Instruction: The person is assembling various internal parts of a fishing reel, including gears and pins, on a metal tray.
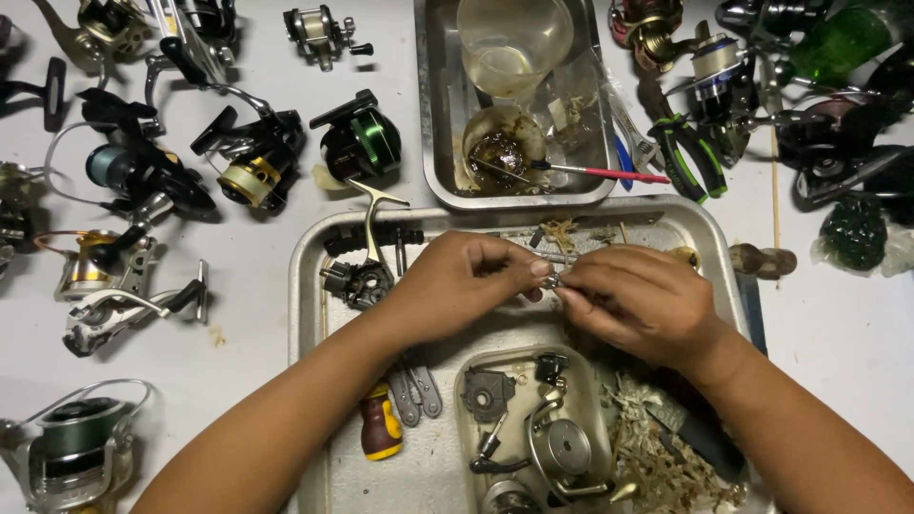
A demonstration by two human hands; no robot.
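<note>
Over a metal tray [314, 286], both hands [557, 286] pinched on a small metal part [553, 280].

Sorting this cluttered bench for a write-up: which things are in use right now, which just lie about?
In use: left hand and right hand pinching a small metal part over the steel tray.
Lying about: green-spooled black reel, gold-spooled reel, green-handled pliers, red-and-yellow screwdriver handle.

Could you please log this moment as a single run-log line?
left hand: pinching small metal part | right hand: pinching same part | location: over metal tray | nearby: dismantled reel, screwdriver
</note>
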